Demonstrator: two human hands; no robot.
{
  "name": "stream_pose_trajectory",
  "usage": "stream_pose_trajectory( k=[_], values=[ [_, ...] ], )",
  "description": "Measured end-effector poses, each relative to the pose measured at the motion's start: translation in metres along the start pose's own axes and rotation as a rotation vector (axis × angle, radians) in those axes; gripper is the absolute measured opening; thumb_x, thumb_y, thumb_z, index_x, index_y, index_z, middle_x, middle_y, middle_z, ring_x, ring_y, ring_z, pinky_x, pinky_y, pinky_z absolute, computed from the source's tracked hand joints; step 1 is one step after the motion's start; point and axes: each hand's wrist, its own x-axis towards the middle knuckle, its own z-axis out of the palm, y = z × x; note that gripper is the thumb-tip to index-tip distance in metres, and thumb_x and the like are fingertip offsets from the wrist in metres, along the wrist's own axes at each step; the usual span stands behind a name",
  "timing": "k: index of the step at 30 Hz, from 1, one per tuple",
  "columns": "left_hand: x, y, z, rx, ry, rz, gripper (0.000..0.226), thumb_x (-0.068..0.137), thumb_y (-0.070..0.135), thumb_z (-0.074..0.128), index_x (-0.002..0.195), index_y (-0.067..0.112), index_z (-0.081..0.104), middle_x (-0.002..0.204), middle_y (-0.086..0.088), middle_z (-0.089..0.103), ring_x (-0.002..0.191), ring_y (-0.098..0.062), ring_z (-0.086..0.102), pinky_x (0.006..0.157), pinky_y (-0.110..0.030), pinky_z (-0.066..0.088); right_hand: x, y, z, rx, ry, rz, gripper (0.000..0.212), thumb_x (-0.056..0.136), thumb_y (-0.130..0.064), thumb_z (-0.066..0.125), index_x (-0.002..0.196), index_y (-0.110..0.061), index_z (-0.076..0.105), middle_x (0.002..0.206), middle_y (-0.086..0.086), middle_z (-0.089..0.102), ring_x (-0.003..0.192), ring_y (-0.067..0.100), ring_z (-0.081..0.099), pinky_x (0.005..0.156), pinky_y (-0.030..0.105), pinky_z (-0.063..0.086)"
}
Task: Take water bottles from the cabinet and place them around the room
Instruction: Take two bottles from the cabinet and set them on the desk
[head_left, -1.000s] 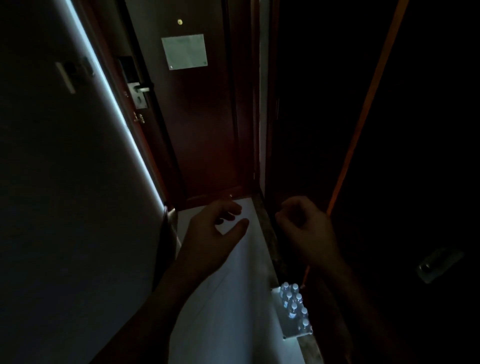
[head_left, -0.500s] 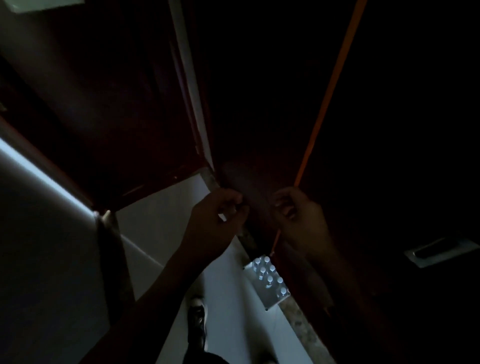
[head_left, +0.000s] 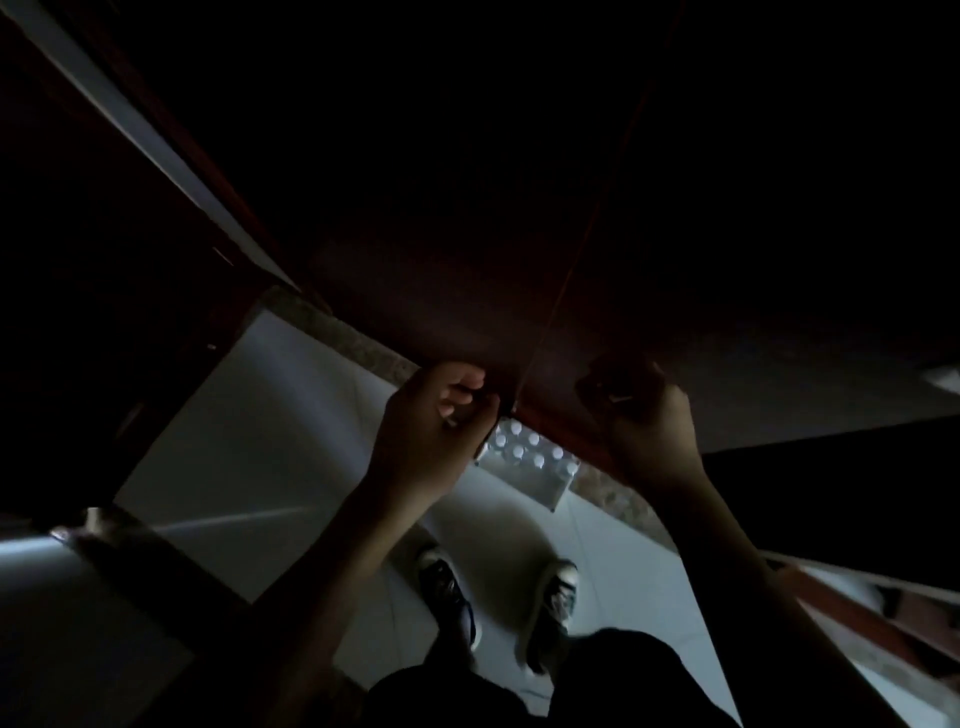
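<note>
A pack of water bottles (head_left: 530, 457) with white caps stands on the pale floor at the foot of the dark red cabinet (head_left: 467, 291). Most of the pack is hidden behind the cabinet's lower edge and my hands. My left hand (head_left: 436, 426) is at the bottom of the seam between the two cabinet doors, its fingers and thumb curled round the left door's edge. My right hand (head_left: 644, 431) lies with curled fingers against the lower face of the right door (head_left: 727, 364). I see nothing held in it. The scene is very dark.
My two shoes (head_left: 498, 597) stand on the white tiled floor (head_left: 270, 426) just behind the pack. A speckled stone plinth (head_left: 363, 343) runs under the cabinet. A dark door frame (head_left: 156, 561) stands at the left, and a metal handle (head_left: 943, 376) glints at the right edge.
My head has tilted down and turned right, so the entrance door is out of view and my feet show. Both hands have moved from mid-air onto the cabinet doors' lower edge.
</note>
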Motion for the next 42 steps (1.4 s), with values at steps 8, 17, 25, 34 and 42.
stream_pose_trajectory(
  k=[8, 17, 25, 34, 42],
  values=[
    [0.050, -0.141, 0.077, 0.274, -0.190, -0.018, 0.033, 0.080, 0.041, 0.066, 0.107, 0.023, 0.065, 0.099, 0.021, 0.061, 0.094, -0.001, 0.061, 0.084, -0.018, 0.049, 0.033, 0.151, 0.091, -0.047, -0.033, 0.263, 0.018, 0.082, -0.035, 0.069, 0.090, -0.018, 0.068, 0.078, -0.027, 0.058, 0.070, -0.021, 0.057, 0.057, -0.001, 0.038],
    [0.122, -0.404, 0.248, 0.292, -0.265, -0.154, 0.031, 0.079, 0.031, 0.075, 0.106, 0.021, 0.063, 0.100, 0.008, 0.066, 0.086, -0.010, 0.062, 0.073, -0.021, 0.050, 0.052, 0.403, 0.265, -0.095, -0.170, 0.580, 0.041, 0.085, -0.029, 0.073, 0.122, -0.020, 0.056, 0.115, 0.003, 0.068, 0.087, 0.015, 0.065, 0.064, 0.023, 0.051],
    [0.165, -0.617, 0.370, 0.237, -0.293, -0.159, 0.069, 0.066, 0.045, 0.076, 0.125, 0.024, 0.049, 0.114, 0.003, 0.064, 0.094, -0.017, 0.064, 0.077, -0.032, 0.052, 0.086, 0.557, 0.417, -0.047, -0.116, 0.581, 0.080, 0.085, -0.028, 0.071, 0.150, -0.020, 0.026, 0.152, 0.001, 0.036, 0.128, 0.020, 0.050, 0.097, 0.033, 0.051],
    [0.207, -0.714, 0.415, 0.229, -0.412, 0.052, 0.050, 0.067, 0.013, 0.087, 0.112, 0.010, 0.064, 0.099, 0.007, 0.068, 0.092, -0.006, 0.063, 0.074, -0.002, 0.039, 0.098, 0.620, 0.493, -0.040, 0.191, 0.598, 0.071, 0.086, -0.021, 0.068, 0.148, -0.028, 0.033, 0.153, -0.010, 0.041, 0.125, 0.013, 0.053, 0.084, 0.022, 0.038],
    [0.197, -0.707, 0.402, 0.322, -0.336, 0.079, 0.050, 0.063, 0.031, 0.088, 0.108, 0.021, 0.068, 0.094, 0.009, 0.074, 0.090, -0.012, 0.070, 0.073, -0.017, 0.048, 0.103, 0.623, 0.500, -0.144, 0.258, 0.594, 0.068, 0.081, -0.027, 0.077, 0.140, -0.025, 0.043, 0.138, -0.004, 0.057, 0.113, 0.022, 0.062, 0.077, 0.024, 0.037]
  ],
)
